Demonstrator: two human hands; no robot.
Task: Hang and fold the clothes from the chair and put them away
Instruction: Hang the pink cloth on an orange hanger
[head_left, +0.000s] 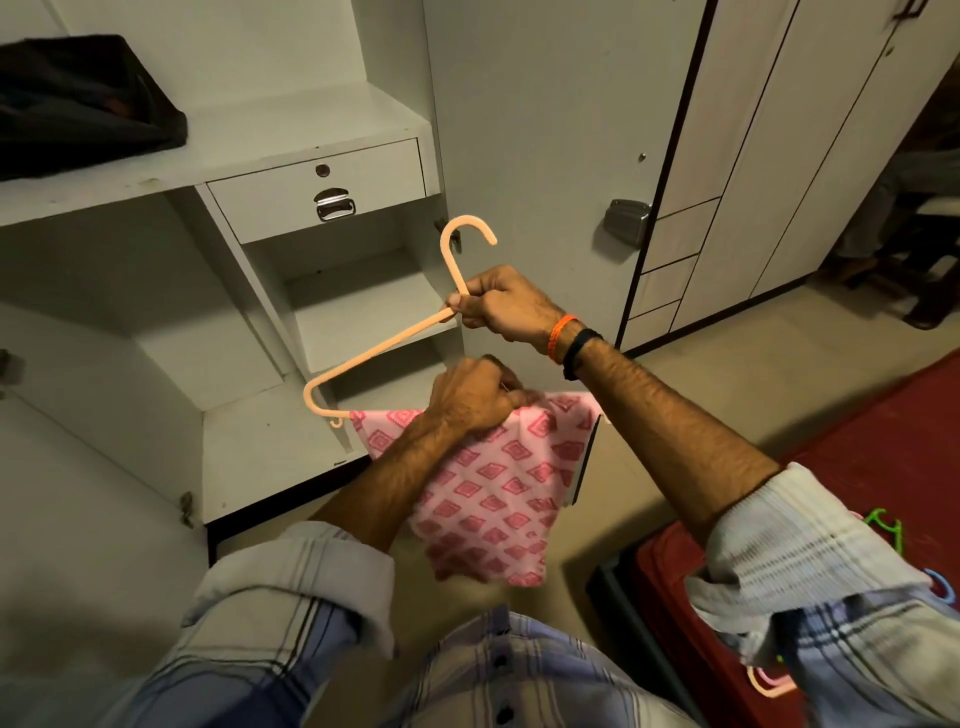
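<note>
A peach plastic hanger (387, 343) is tilting in mid-air, hook uppermost; a pink diamond-patterned cloth (493, 493) is draping over its bottom bar, hanging down.

A peach-coloured hanger (384, 348) is seen against a white wardrobe (291, 130), and the cloth (493, 493) draped over it is pale pink, printed with darker pink diamonds. The sleeves (810, 561) are patterned in a pale blue and white check with dark lines. An orange band (561, 335) and a black band (581, 351) are worn at the right wrist, and the bed cover (883, 431) is dark red.
</note>
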